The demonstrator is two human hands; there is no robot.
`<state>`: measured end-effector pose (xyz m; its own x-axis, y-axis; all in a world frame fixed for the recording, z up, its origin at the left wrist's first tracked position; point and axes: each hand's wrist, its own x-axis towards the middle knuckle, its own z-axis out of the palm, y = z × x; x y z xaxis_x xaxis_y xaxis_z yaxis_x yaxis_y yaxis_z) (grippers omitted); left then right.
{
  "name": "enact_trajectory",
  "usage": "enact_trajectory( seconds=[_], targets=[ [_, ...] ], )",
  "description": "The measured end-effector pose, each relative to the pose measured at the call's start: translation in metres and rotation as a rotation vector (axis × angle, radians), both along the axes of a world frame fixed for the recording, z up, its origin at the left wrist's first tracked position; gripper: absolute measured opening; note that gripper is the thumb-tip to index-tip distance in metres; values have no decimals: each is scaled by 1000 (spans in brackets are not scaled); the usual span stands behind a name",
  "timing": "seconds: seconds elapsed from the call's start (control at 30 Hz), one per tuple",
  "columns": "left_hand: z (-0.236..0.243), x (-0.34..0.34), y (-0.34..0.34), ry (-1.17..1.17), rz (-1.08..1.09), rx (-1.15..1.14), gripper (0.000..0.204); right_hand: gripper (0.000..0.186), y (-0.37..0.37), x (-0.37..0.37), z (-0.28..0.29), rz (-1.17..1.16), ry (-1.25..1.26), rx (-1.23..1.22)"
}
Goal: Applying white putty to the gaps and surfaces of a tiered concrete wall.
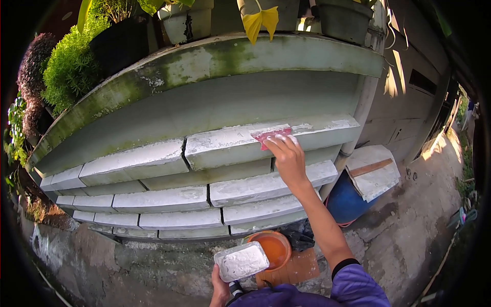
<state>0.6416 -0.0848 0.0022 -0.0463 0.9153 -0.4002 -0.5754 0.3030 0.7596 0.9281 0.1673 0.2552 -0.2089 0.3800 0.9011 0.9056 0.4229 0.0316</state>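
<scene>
Right hand (289, 156) pinches thin, stiff red scraper (271, 136) on ledge (225, 146); left hand (221, 289) grips tub (241, 261) of soft, heavy-looking white filler from below.

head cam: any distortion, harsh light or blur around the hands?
Head view: strong fisheye, the wall ledge bows and corners go black; hard sun patches on the right, wall in even shade; right hand and left hand both sharp, no glare.

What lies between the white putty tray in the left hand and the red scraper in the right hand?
In the head view, pale wall ledges lie between tray and scraper.
</scene>
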Motion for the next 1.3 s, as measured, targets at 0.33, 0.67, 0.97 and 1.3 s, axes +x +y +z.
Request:
enact_trajectory(
  seconds=[0.33,0.67,0.97,1.3],
  targets=[
    [-10,-7,13,11,38,23,56,40,-103,-32,15,227,241,14],
    [38,-30,51,125,50,157,61,61,-133,-96,-43,567,156,-870],
    [28,-49,47,-1,-154,123,66,66,-155,-150,-89,282,-16,-765],
    [29,-71,56,-12,-302,78,65,66,-164,-164,-106,343,167,-898]
  ],
)
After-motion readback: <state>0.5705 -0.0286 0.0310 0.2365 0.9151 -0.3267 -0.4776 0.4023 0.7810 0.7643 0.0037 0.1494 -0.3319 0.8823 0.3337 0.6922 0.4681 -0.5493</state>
